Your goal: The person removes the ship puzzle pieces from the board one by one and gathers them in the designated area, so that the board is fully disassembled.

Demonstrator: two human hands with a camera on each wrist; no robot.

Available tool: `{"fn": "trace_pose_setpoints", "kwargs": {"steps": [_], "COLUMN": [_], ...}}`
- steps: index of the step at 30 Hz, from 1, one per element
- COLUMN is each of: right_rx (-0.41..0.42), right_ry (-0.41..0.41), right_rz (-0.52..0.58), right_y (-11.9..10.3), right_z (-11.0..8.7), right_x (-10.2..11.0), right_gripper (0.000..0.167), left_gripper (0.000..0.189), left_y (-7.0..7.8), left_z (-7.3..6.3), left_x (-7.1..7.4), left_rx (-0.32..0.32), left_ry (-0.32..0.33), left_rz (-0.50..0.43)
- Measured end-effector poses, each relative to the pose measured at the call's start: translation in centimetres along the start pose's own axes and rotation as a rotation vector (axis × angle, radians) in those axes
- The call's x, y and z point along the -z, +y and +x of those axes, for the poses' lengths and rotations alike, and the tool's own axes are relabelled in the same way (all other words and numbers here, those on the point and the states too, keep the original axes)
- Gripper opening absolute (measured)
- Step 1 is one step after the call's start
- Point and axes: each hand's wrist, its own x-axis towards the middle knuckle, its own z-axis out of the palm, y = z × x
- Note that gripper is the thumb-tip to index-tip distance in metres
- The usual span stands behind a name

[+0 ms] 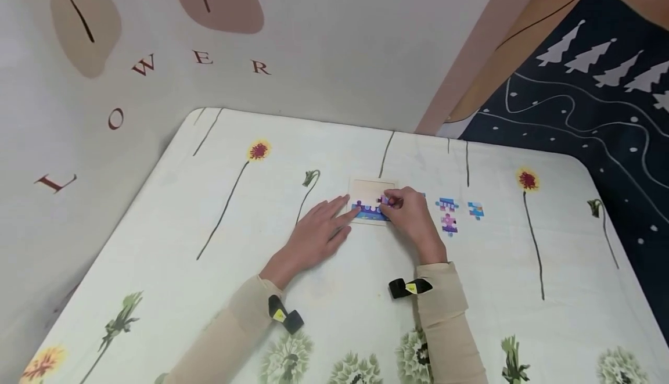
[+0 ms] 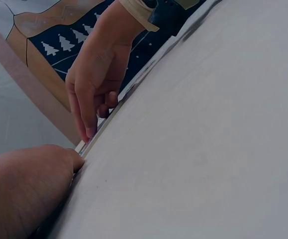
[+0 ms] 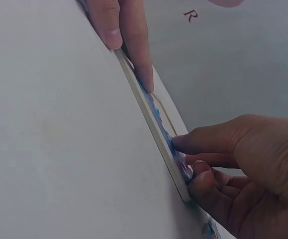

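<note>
A small wooden puzzle board (image 1: 370, 187) lies on the table, its upper part bare wood and its lower part covered by a row of blue and purple pieces (image 1: 370, 216). My left hand (image 1: 317, 228) lies at the board's left side with fingers extended, a fingertip on the joined pieces. In the right wrist view that finger presses down just inside the board's edge (image 3: 148, 117). At the board's right side my right hand (image 1: 414, 216) pinches a purple-pink puzzle piece (image 1: 384, 200) above the row. Its fingers partly hide the piece.
Right of the board lie loose pieces: a blue-purple piece (image 1: 446, 204), a pink-purple piece (image 1: 449, 223) below it and a blue-orange piece (image 1: 475, 210). Another blue bit (image 1: 422, 196) peeks out beside my right hand. A flower-printed cover (image 1: 324, 146) lies over the table, against a wall.
</note>
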Motion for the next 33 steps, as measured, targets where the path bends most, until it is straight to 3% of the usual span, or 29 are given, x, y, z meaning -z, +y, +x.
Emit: {"fn": "trace_pose_setpoints", "kwargs": {"steps": [17, 33], "right_rx": [-0.02, -0.004], "right_ry": [0.032, 0.027], "right_rz": [-0.007, 0.154], "right_y": [0.1, 1.1], "right_z": [-0.2, -0.1], "right_x": [0.5, 0.9], "right_gripper": [0.025, 0.019], "left_gripper": [0.049, 0.048], "left_y": [-0.1, -0.1], "left_z": [0.2, 0.2], "left_x": [-0.2, -0.1], "left_rx": [-0.005, -0.003], "left_ry": [0.013, 0.015], "left_rz": [-0.009, -0.018]}}
